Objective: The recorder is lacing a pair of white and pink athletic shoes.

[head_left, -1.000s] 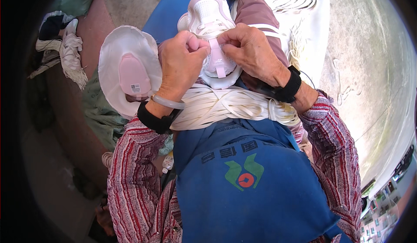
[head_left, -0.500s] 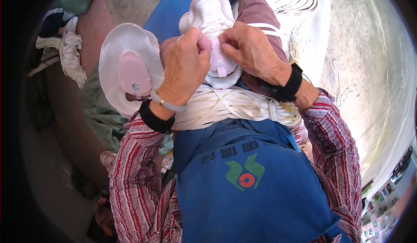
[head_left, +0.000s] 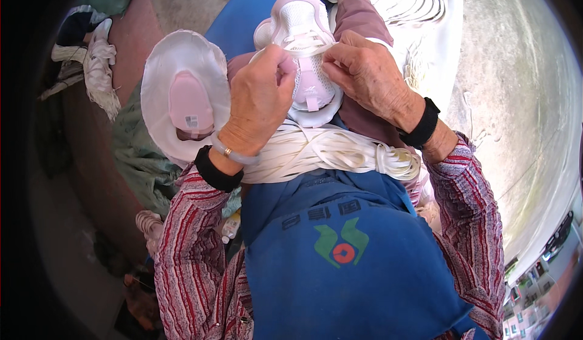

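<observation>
On the sneaker, lace is threaded toward the toe; the tongue end appears unlaced. At the sneaker's flanks, lace appears pinched by left hand and right hand.

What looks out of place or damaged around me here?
One minor thing: a thin, pale strand lies loose on the floor to the right, odd because the laces across your lap are bundled. The shoe between your left hand and right hand shows no visible damage.
</observation>
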Demonstrator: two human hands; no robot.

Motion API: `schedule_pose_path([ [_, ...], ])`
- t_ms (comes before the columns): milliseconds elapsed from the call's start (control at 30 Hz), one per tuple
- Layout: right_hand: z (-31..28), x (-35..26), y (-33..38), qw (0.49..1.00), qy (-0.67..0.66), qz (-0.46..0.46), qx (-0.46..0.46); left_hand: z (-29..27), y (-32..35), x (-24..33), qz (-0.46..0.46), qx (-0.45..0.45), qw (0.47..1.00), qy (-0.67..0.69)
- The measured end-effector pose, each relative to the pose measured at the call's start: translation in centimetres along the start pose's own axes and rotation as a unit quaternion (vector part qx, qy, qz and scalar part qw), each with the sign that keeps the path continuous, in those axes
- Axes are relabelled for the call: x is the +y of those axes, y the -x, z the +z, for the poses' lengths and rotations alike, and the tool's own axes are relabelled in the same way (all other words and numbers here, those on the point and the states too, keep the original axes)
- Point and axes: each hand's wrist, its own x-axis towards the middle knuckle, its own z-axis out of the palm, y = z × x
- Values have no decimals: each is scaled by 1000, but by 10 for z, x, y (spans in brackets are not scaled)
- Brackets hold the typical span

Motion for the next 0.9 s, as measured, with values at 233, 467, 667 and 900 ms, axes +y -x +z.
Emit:
schedule_pose_path([
  [233,8,-13,-4,994,106,14,-5,11,-6,-2,33,30,998,-39],
  [467,15,-14,-8,994,107,13,-4,11,-7,1,46,38,997,-59],
  [667,16,-12,-7,997,78,2,-9,12,-8,-1,-1,38,999,-34],
  [900,19,-4,-10,998,59,-30,-6,13,-11,-4,15,34,998,-40],
])
